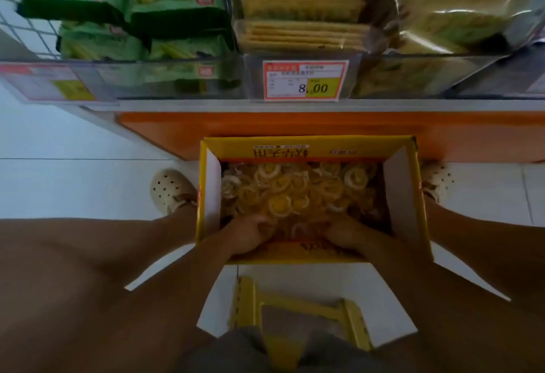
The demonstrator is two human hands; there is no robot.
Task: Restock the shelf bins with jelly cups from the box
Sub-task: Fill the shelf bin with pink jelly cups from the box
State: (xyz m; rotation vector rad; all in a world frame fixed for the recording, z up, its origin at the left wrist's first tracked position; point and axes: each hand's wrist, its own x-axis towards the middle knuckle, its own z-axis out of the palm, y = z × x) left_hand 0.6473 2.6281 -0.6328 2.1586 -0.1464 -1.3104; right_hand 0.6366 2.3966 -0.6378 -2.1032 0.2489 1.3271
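Overhead view of a person seated on a yellow plastic stool [300,307] before a shop shelf. The open yellow cardboard box [306,144] stands on the white tiled floor [73,184] between the person's bare legs, its white side flaps upright. It is filled with a loose heap of yellow jelly cups [295,190]. Left hand [247,235] and right hand [348,232] are both down in the near end of the box, touching the cups. The fingers bend down into the heap with their tips hidden and blurred, so whether they are apart or clamped on any cup cannot be told. A cream perforated clog [171,190] rests just left of the box, and its partner [436,179] just right of it. The orange shelf base [265,125] runs directly beyond the box's far wall. Above and beyond that base are clear-fronted shelf bins [177,78]. They hold green snack packets [124,4] up-left of the box, stacked crackers in clear wrap [303,33] straight beyond it, and pale yellow packs [457,10] up-right. A red-bordered price tag [305,81] reading 8.00 is fixed to the middle bin front. White wire mesh [17,19] closes the shelf's far left end.
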